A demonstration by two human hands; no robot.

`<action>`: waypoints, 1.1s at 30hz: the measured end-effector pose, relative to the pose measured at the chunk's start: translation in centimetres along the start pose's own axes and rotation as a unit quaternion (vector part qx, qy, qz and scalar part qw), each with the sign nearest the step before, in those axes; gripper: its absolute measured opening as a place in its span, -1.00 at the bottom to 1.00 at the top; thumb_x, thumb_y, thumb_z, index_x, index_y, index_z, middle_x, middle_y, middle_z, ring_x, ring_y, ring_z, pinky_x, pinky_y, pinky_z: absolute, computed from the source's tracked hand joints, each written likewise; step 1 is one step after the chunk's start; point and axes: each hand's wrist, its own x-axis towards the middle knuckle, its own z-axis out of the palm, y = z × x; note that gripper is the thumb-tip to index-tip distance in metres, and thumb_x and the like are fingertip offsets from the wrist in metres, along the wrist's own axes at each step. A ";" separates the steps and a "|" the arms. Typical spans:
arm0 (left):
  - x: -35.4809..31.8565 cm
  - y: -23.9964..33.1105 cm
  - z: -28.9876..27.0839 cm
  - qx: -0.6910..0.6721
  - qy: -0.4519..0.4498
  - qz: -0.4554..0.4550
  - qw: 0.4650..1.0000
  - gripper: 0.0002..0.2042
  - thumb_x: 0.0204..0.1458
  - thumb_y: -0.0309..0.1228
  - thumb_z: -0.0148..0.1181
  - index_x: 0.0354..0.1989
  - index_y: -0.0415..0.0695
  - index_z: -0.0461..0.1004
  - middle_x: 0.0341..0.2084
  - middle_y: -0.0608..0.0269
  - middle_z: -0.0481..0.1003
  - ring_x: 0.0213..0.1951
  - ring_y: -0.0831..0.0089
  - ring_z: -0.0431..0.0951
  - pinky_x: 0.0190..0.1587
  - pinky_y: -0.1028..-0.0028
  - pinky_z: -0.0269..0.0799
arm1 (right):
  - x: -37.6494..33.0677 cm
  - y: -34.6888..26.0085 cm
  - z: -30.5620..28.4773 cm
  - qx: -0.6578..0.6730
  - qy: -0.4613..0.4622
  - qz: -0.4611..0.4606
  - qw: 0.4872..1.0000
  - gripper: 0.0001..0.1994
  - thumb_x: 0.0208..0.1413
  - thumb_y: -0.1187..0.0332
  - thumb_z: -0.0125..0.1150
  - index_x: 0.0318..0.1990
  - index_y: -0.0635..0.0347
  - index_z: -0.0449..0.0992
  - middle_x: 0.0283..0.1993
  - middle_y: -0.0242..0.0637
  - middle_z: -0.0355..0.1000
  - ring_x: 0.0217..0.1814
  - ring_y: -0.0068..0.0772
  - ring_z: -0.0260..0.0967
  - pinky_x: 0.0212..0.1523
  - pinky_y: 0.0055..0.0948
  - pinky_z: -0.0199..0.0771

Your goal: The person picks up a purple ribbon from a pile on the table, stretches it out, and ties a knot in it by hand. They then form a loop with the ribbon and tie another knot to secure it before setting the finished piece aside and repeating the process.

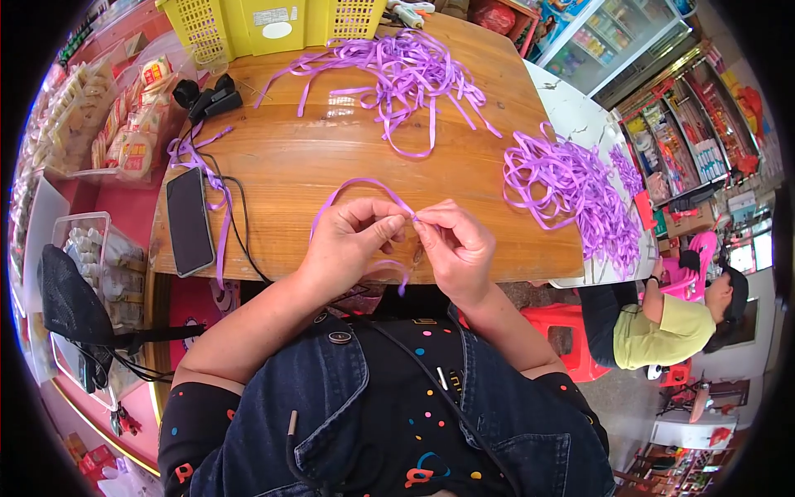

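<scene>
Both my hands meet over the near edge of the wooden table, pinching one purple ribbon (358, 180) between thumbs and forefingers. My left hand (354, 240) grips it from the left, and the ribbon arches up behind that hand. From below the fingers a loose ribbon end hangs near the table edge. My right hand (457, 247) pinches the ribbon at the same spot, its fingertips nearly touching the left ones. What exactly lies between the fingertips is too small to make out. A tangled heap of purple ribbons (414, 74) lies farther back, and another ribbon pile (571, 190) is to the right.
On the left of the wooden table (281, 166) lie a black phone (190, 222), a cable and more ribbon. A yellow plastic basket (273, 29) stands at the back. Packaged food fills bins at the left. A person in a yellow shirt (667, 331) sits at the right, near a red stool (563, 335).
</scene>
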 end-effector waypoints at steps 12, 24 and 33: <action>0.3 -2.2 -0.7 0.321 -0.040 0.079 0.943 -0.85 -0.06 -0.48 0.23 -0.31 -0.23 0.49 -0.34 0.13 0.47 -0.30 0.41 0.47 -0.37 0.48 0.42 | 2.0 0.8 -3.5 0.240 0.165 0.133 0.947 -0.88 0.05 0.58 0.12 -0.23 0.31 0.46 -0.33 -0.22 0.46 -0.43 -0.55 0.33 -0.38 -0.60 0.33; 0.8 -3.8 0.7 0.354 -0.196 0.132 0.905 -0.61 -0.14 -0.41 0.31 -0.09 -0.19 0.41 -0.17 0.11 0.41 -0.04 0.25 0.36 0.02 0.33 0.29 | 2.9 -2.5 -5.3 0.317 0.149 0.132 0.927 -0.89 0.10 0.56 0.04 -0.23 0.25 0.46 -0.35 -0.26 0.41 -0.40 -0.53 0.28 -0.38 -0.54 0.28; 0.3 1.0 2.2 0.073 -0.295 -0.155 0.940 -0.78 0.14 -0.24 0.06 -0.29 -0.16 0.45 -0.54 0.45 0.38 -0.48 0.64 0.36 -0.40 0.58 0.36 | 2.9 -1.1 -6.4 0.404 0.191 0.170 0.878 -0.90 0.08 0.55 0.07 -0.24 0.31 0.43 -0.37 -0.25 0.41 -0.42 -0.55 0.29 -0.43 -0.61 0.30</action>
